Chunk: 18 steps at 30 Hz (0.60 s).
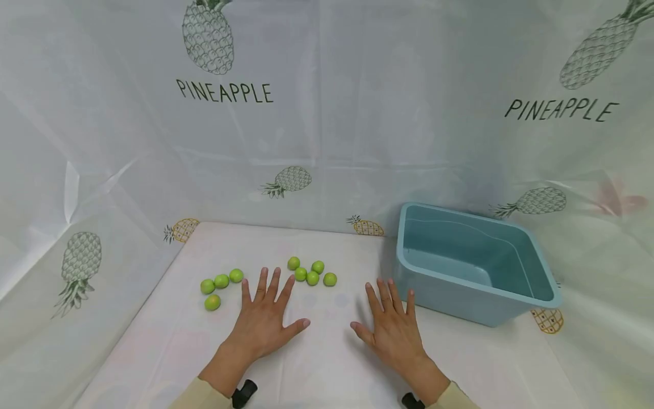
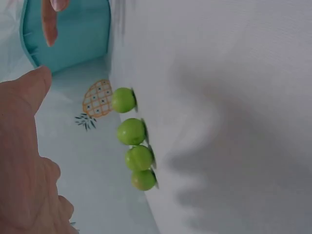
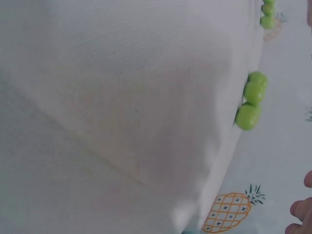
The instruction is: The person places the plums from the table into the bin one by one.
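Two big things first: white table (image 1: pixel 327 363) under a pineapple sheet (image 1: pixel 357 142), with a blue tub (image 1: pixel 475 284) on the right side, open top up, nothing seen inside; tub (image 2: pixel 73 34) again in the left wrist view, top corner; next down in size, two hands lying flat on the table, palms down, holding nothing; left hand (image 1: pixel 265 321) spread wide, fingers straight, thumb out to the right; right hand (image 1: pixel 393 329) spread too, fingertips near the tub wall but not touching it; smallest last, nine green balls in two bunches just past the left hand; left bunch (image 1: pixel 219 284) of four, off to the left of the fingers, apart from them; right bunch (image 1: pixel 311 274) of five, just beyond the left fingertips, close but not touching, well apart from the tub; four of the balls (image 2: pixel 132 141) in a row in the left wrist view, beside the thumb (image 2: pixel 29 97); three balls (image 3: pixel 252 100) touching each other in the right wrist view, more (image 3: pixel 267 14) far off at the top edge; only fingertips (image 3: pixel 300 209) of the right hand in that view's corner.
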Motion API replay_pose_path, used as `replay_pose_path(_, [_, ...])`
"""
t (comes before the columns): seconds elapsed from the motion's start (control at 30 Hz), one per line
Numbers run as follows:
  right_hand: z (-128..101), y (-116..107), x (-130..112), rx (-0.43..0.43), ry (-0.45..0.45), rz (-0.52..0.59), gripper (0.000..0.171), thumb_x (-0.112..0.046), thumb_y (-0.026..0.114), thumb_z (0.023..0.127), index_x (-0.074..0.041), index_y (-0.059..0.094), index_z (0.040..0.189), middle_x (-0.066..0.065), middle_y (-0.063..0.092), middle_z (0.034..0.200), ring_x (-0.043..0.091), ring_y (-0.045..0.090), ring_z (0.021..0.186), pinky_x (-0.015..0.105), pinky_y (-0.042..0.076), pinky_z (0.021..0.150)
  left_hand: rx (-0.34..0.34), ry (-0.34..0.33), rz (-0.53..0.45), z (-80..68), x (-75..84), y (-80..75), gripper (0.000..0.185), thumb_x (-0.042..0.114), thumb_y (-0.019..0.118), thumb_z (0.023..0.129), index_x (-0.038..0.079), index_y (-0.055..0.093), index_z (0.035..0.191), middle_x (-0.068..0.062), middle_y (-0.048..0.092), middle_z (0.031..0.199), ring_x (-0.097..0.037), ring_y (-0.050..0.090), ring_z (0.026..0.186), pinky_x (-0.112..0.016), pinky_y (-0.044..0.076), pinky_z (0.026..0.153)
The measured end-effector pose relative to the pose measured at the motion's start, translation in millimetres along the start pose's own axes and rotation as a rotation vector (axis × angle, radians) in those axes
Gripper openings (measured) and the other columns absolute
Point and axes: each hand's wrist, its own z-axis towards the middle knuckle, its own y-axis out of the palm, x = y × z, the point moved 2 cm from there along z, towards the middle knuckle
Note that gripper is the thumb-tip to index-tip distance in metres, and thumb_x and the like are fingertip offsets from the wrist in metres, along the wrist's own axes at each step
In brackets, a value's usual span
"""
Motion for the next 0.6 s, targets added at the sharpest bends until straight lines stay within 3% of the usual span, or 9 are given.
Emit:
replay_pose_path(0.13, [-5.6,-9.2,3.2,0.024,0.006,0.002,0.088,-0.07,0.057,0.097,-0.012,0.044,0.161,0.019,0.039,0.167,0.039,0.026,0.16,0.072,0.012,0.124,0.02,0.016,-0.054,9.6,4.8,-4.2,0.095,0.08,0.04,0.098,0.016,0.03,0.167,-0.018,0.017,0.175,-0.043,0.002,0.163,-0.074,0.005,0.124])
replay_pose_path(0.27, [-15.3,-25.7,10.2,0.12,-0.032,0.004,0.082,-0.069,0.047,0.102,-0.007,0.052,0.155,0.019,0.045,0.163,0.039,0.035,0.157,0.069,0.02,0.123,0.015,0.059,-0.113,25.7,18.3,-12.0,0.087,0.072,0.039,0.103,0.015,0.026,0.168,-0.017,0.016,0.175,-0.041,0.001,0.164,-0.07,0.006,0.126])
replay_pose_path(0.43, [-24.7,-51.2,20.7,0.334,-0.142,-0.01,0.08,-0.063,0.028,0.11,0.001,0.064,0.14,0.023,0.059,0.149,0.041,0.05,0.146,0.066,0.038,0.116,-0.013,0.155,-0.164,49.5,48.0,-26.5,0.083,0.068,0.036,0.106,0.016,0.021,0.169,-0.014,0.013,0.176,-0.037,0.001,0.164,-0.066,0.006,0.128])
replay_pose_path(0.6, [-25.8,-78.2,44.2,0.453,-0.127,-0.006,0.077,-0.059,0.03,0.111,0.005,0.064,0.138,0.026,0.062,0.144,0.045,0.054,0.14,0.064,0.035,0.12,-0.04,0.263,-0.156,72.0,84.1,-37.0,0.083,0.068,0.033,0.107,0.015,0.018,0.17,-0.013,0.011,0.177,-0.034,0.001,0.165,-0.063,0.009,0.129])
